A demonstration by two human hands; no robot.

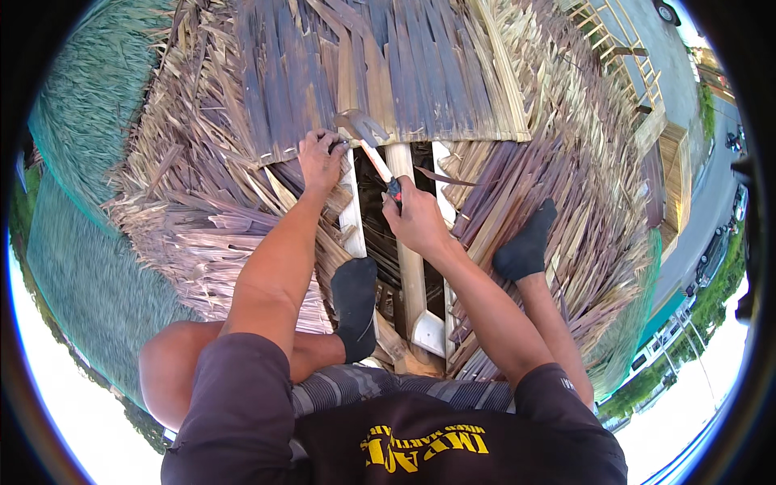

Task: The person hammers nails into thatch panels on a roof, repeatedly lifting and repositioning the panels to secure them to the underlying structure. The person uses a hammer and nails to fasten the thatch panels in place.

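Note:
My right hand is wrapped round the dark grip of a claw hammer, whose metal head is over the lower edge of a thatch panel of long flat dried leaves. Just left of the hammer head, my left hand is at that same edge with its fingers pinched together. What they hold, if anything, is too small to make out. Below the edge, a round wooden pole runs toward me through a gap in the thatch, between a white strip and another white strip.
My dark-socked feet rest either side of the gap, the left one beside the opening and the right one on loose thatch. Green netting covers thatch at left. A wooden ladder-like frame and a road with vehicles lie at right, below.

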